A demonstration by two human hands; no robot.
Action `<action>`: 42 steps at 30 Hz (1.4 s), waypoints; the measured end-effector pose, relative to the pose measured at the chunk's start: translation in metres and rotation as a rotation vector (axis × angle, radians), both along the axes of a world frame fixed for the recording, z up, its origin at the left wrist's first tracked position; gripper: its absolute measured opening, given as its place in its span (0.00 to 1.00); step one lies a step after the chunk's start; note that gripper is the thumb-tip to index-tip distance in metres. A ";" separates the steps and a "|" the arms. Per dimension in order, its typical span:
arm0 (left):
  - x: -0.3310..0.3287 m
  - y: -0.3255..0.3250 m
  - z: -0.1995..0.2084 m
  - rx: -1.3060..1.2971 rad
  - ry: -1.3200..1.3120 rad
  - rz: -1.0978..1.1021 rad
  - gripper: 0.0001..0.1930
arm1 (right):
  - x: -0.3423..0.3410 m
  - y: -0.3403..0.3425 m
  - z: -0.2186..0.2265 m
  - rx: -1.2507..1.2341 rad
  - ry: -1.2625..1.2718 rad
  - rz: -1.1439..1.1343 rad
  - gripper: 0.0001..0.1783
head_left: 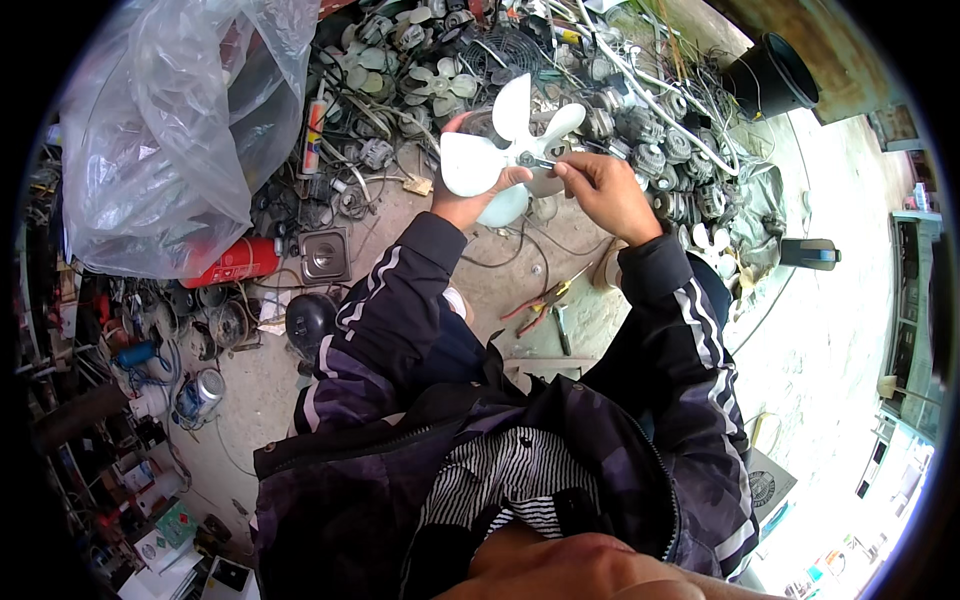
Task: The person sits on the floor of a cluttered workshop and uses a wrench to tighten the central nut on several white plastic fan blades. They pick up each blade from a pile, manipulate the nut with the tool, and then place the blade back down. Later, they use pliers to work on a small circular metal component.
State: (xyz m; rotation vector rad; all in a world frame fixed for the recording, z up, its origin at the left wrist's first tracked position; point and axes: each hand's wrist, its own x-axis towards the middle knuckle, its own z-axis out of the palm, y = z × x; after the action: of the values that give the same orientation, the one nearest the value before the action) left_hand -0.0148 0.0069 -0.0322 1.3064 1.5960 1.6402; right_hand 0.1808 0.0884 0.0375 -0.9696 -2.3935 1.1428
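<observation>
1. Principal object: a white plastic fan wheel with broad rounded blades (472, 165) is held up in front of the person, above the concrete floor (505, 265) and at the near edge of a heap of grey metal motors and fan parts (640, 140).
2. Left hand (460, 206): the fingers are partly closed about the wheel, thumb near the hub, other fingers largely hidden behind the blades; whether they also grip a part behind it cannot be told.
3. Right hand (610, 200): thumb and forefinger are pinched together on a slim dark metal piece (545, 163), which meets the hub; its exact kind is too small to tell.
4. Slip at the hub: the pinch bears on a short length only; a twist off the hub's axis could make the metal piece skid and score the plastic or strike the left thumb.
5. Cracked blade: the blades look thin; a hard squeeze or sideways pull could bend or split one near its root.
6. Lost part: a small piece, if released, could drop among the loose cables and motors, or beside the red-and-yellow-handled pliers (545, 298) on the floor; retrieval would probably be awkward.
</observation>
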 end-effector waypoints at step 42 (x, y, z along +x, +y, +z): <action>-0.002 0.004 0.007 -0.058 -0.102 0.016 0.53 | -0.002 0.003 -0.014 -0.164 0.142 0.000 0.16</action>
State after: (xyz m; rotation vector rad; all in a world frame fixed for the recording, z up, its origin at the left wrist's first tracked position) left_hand -0.0168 0.0112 -0.0254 1.1644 1.5855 1.6308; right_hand 0.1793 0.0912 0.0233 -0.9049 -2.2167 1.3778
